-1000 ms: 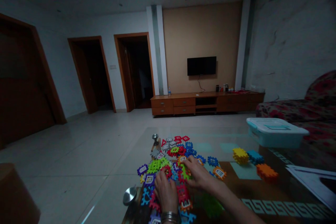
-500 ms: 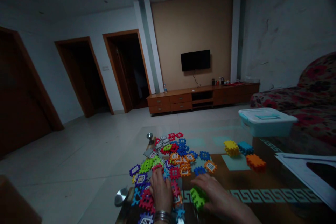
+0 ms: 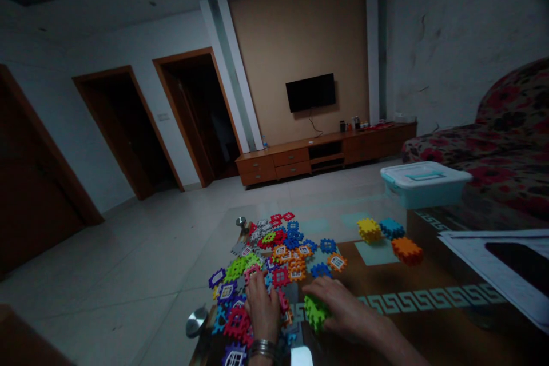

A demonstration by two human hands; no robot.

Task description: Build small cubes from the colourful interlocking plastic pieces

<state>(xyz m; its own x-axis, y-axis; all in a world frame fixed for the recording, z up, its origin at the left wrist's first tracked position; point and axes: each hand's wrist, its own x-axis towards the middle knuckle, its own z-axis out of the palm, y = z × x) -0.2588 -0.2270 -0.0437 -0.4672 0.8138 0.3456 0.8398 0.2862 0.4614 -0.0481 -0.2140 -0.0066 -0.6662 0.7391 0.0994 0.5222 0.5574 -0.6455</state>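
Observation:
My left hand (image 3: pixel 263 304) lies over a pile of colourful notched plastic building tiles, fingers stretched forward and thumb apart. Its fingertips touch a pink-red tile (image 3: pixel 253 273); I cannot see a grip on it. To the right, my right hand (image 3: pixel 332 300) is closed around a lime-green block of notched tiles (image 3: pixel 315 313), partly covered by the fingers. Near the hands lie a red window tile (image 3: pixel 280 276), orange window tiles (image 3: pixel 297 269), a purple window tile (image 3: pixel 226 291) and loose lime-green tiles (image 3: pixel 235 269).
Farther right on the glass table stand yellow (image 3: pixel 369 230), blue (image 3: pixel 391 229) and orange (image 3: pixel 406 250) tile blocks. Behind them is a lidded turquoise box (image 3: pixel 424 189). Papers (image 3: pixel 467 249) with a dark phone-like object (image 3: pixel 518 266) lie at the right edge. A white object (image 3: pixel 301 356) shows at the bottom.
The view has shifted slightly. Both hands stay in nearly the same places, and the green block in my right hand has turned a little. A white object has appeared at the bottom edge.

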